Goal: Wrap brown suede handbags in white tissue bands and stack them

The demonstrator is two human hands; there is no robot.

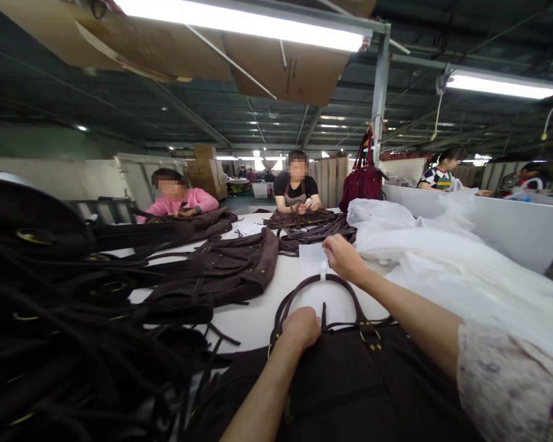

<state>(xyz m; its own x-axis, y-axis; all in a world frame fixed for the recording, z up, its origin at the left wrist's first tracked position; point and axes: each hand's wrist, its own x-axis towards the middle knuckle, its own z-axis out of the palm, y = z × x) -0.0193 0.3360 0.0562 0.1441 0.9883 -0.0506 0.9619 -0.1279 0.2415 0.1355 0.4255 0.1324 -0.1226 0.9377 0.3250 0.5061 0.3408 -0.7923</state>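
A dark handbag [341, 374] lay on the desk [251, 318] (contents hidden), left hand [301, 325] curled shut at its rim, right hand [345, 259] pinched above its handle [354, 299], objects gripped unclear.

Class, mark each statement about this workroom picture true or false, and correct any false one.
1. The left hand is at the top of the near dark bag. True.
2. The right hand is inside that bag. False: it is outside, near the white tag on the handle.
3. White sheeting lies on the right. True.
4. The hanging bag is white. False: it is dark red.
5. Someone in pink is on the left. True.
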